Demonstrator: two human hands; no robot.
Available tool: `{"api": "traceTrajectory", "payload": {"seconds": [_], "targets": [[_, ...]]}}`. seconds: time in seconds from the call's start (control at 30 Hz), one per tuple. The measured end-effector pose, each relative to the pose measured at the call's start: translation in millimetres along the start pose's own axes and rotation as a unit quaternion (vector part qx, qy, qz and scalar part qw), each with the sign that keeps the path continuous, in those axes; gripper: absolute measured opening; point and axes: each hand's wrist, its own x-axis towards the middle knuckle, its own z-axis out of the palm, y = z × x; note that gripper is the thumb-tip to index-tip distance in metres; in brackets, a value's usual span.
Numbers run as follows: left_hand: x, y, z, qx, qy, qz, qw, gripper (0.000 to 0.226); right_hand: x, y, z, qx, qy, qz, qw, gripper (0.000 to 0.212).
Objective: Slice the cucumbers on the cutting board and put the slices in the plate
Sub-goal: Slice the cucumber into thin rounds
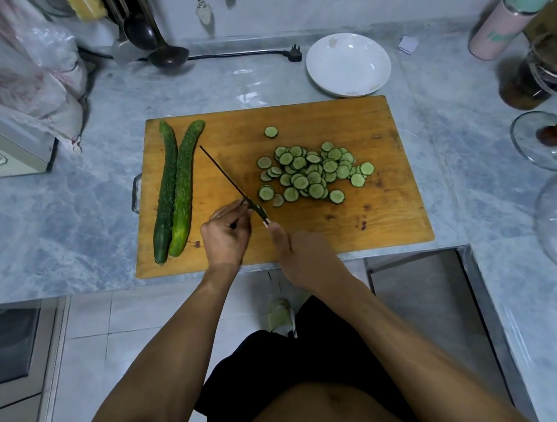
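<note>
Two whole cucumbers (173,191) lie left of centre on your cutting board (338,233); slices (314,173) heap mid-frame. Your left hand (226,234) pinches a cucumber stub, your right hand (301,255) grips the knife (227,178). The white plate (348,64) sits above.

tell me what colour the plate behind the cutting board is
White. The plate shows best in the head view, on the grey marbled counter just beyond the wooden cutting board.
</note>
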Motion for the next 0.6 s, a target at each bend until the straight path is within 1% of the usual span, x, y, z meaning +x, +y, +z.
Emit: {"api": "traceTrajectory", "payload": {"seconds": [0.1, 0.2, 0.33, 0.5, 0.6], "targets": [[-0.6, -0.5, -0.1, 0.014, -0.004, 0.009, 1.000, 0.032, 2.3, 0.3, -0.4, 0.008, -0.006, 0.003, 1.000, 0.062], [0.3, -1.5, 0.0, 0.021, -0.008, 0.018, 1.000, 0.032, 7.3, -1.4, 0.1, 0.018, -0.021, 0.030, 0.999, 0.061], [2.0, -6.4, 1.3, 0.039, -0.017, 0.021, 0.999, 0.023, 13.1, -4.4, 0.8, 0.044, -0.022, 0.045, 0.998, 0.066], [1.7, -4.9, 1.1, 0.052, -0.013, 0.037, 0.998, 0.026, 23.8, -3.2, 13.6, 0.041, -0.027, 0.066, 0.997, 0.068], [2.2, -4.5, 1.2, 0.059, -0.010, 0.042, 0.997, 0.025, 23.8, -2.2, 18.6, 0.042, -0.020, 0.060, 0.997, 0.068]]}}
